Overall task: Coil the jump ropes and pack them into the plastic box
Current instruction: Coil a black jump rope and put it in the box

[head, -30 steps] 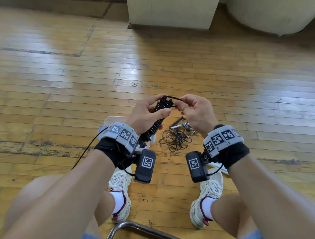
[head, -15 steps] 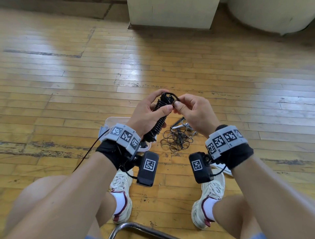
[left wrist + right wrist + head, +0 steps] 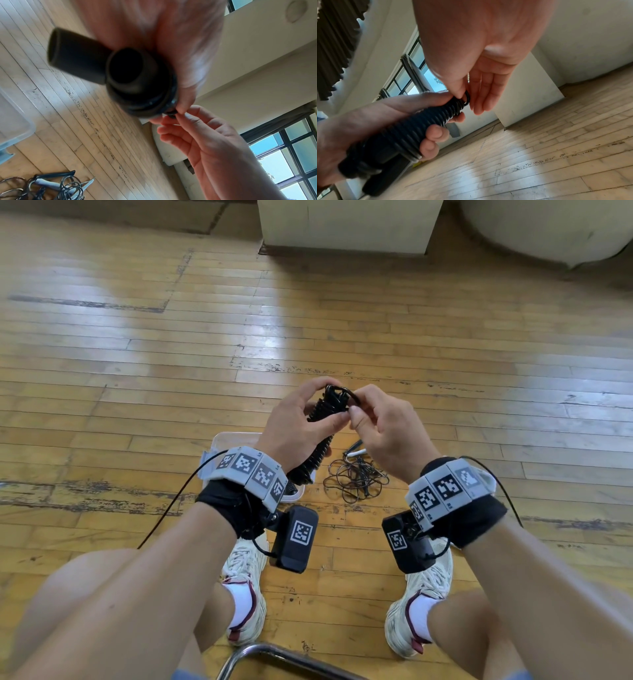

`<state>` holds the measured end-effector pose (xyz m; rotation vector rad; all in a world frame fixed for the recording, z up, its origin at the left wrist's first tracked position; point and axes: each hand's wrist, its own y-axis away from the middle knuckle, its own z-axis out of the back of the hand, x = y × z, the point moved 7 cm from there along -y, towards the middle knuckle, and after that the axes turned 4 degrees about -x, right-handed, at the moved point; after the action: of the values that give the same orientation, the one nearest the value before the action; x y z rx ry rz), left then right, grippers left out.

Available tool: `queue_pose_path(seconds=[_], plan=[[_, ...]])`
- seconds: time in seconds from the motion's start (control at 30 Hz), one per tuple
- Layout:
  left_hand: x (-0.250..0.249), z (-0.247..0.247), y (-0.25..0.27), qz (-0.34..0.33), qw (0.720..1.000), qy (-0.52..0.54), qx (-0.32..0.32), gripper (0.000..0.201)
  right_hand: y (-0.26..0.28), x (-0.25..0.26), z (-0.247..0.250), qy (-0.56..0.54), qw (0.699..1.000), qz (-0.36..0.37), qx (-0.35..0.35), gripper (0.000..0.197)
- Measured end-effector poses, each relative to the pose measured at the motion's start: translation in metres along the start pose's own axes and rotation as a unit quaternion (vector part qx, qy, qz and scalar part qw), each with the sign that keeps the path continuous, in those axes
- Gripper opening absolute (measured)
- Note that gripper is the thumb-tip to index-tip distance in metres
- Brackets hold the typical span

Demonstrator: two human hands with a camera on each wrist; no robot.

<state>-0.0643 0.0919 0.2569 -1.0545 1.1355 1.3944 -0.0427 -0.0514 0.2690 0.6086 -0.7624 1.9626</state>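
Gripping the wound rope point(image 3: 320, 436) in my left hand point(image 3: 294, 422), my right hand point(image 3: 383, 428) pinches its loose end point(image 3: 351, 398) to tuck it.

The left hand point(image 3: 294, 419) grips the black cord-wound jump-rope handles point(image 3: 317, 436) above the clear plastic box point(image 3: 219, 443) on the wooden plank floor point(image 3: 137, 371); the right hand point(image 3: 387, 433), just right, pinches the cord's end loop point(image 3: 346, 392); a loose tangled rope point(image 3: 356, 477) lies right of the box, before the white shoes point(image 3: 245, 583).

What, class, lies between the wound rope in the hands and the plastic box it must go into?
Nothing visible. The left hand holds the wound rope directly above the plastic box; the tangled rope lies beside it.
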Motion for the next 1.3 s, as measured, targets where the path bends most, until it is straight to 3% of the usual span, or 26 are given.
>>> queue_pose_path(seconds=[0.27,0.47,0.63,0.77,0.83,0.93,1.1,1.3], plan=[[0.006,0.002,-0.001,0.031,0.999,0.021,-0.036,0.031,0.004,0.003,0.003,-0.027,0.998,-0.019,-0.061,0.035],[0.009,0.008,-0.003,0.047,0.997,0.035,-0.052,0.028,0.007,0.010,0.001,-0.076,0.993,-0.006,-0.088,0.033],[0.016,0.008,0.007,0.083,0.994,0.045,-0.050,0.028,0.010,0.005,-0.006,-0.081,0.996,-0.021,-0.039,0.036],[0.009,0.009,0.004,0.076,0.994,0.047,-0.055,0.030,0.008,0.007,-0.012,-0.138,0.988,-0.073,0.013,0.040],[0.005,0.006,-0.001,0.076,0.993,0.071,-0.050,0.032,0.005,0.007,-0.013,-0.167,0.981,-0.097,0.021,0.047],[0.007,0.000,-0.006,0.093,0.991,0.090,-0.043,0.036,0.002,0.003,-0.015,-0.124,0.984,-0.119,0.047,0.063],[0.020,0.008,-0.013,0.109,0.990,0.048,-0.078,0.036,0.003,-0.002,-0.028,-0.118,0.972,-0.162,0.121,0.086],[0.026,0.021,-0.012,0.127,0.987,0.015,-0.098,0.045,-0.002,0.000,-0.047,-0.091,0.971,-0.174,0.136,0.082]])
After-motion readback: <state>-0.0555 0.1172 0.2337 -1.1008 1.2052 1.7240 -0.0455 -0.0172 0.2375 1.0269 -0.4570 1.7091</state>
